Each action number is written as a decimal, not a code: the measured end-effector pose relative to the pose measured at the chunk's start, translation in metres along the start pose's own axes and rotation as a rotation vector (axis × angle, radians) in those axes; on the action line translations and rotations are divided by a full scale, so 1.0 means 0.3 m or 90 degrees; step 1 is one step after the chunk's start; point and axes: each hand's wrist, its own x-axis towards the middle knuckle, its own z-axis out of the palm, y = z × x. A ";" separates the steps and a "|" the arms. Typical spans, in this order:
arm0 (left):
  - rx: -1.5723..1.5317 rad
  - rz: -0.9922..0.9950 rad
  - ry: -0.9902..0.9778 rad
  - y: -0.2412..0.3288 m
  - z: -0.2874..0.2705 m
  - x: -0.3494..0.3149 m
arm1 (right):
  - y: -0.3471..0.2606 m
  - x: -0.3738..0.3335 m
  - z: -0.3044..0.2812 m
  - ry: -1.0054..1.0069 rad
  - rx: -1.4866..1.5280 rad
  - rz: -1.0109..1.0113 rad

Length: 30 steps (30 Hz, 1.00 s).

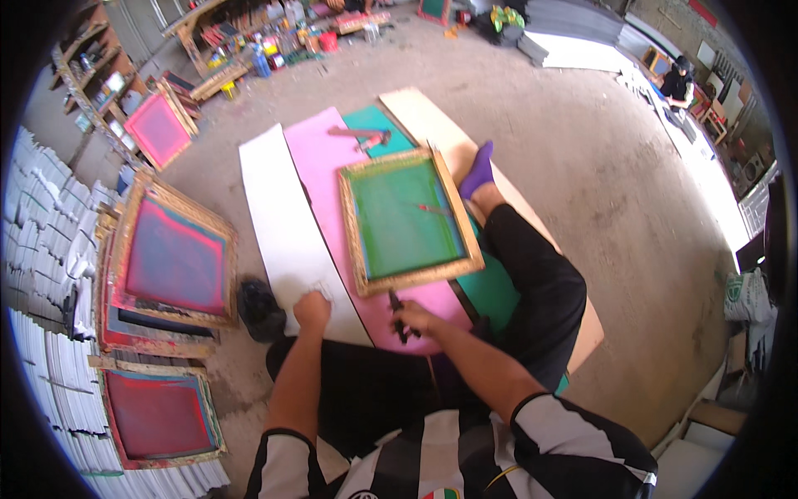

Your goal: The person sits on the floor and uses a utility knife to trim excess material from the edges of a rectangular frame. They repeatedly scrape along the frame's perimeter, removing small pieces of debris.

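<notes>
A wooden-framed printing screen point(407, 218) with green mesh lies in front of me on the coloured sheets. Just below its near edge, my right hand point(416, 319) is closed around a black, plier-like tool point(397, 317) whose exact kind is unclear. My left hand point(312, 313) makes a fist over the white sheet point(283, 208), left of the frame's near corner; whatever it may hold is hidden. A thin red-handled tool point(432, 209) rests on the green mesh. Beyond the frame lies a hammer-like tool point(363, 135) on the pink sheet point(320, 141) and the green sheet point(366, 121).
My outstretched leg point(536, 274) borders the screen on the right. A black plastic bag point(261, 310) sits left of my left hand. Red-meshed screens point(172, 258) lean beside white paper stacks point(50, 216). Paint containers point(274, 54) crowd the back. Another person point(677, 87) sits far right.
</notes>
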 end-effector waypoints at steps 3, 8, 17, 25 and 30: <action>-0.045 -0.042 -0.037 0.007 0.021 0.002 | 0.069 -0.008 -0.151 0.140 -0.077 -0.026; -0.142 0.184 0.070 0.122 -0.059 -0.041 | -0.046 -0.170 -0.275 0.361 -0.292 0.024; -0.151 0.394 0.066 0.386 0.035 -0.059 | -0.125 -0.182 -0.364 0.339 -0.392 0.075; -0.193 0.381 0.108 0.432 0.114 -0.111 | -0.119 -0.155 -0.373 0.330 -0.433 0.102; -0.248 0.379 0.146 0.432 0.137 -0.112 | -0.181 -0.162 -0.341 0.341 -0.423 0.191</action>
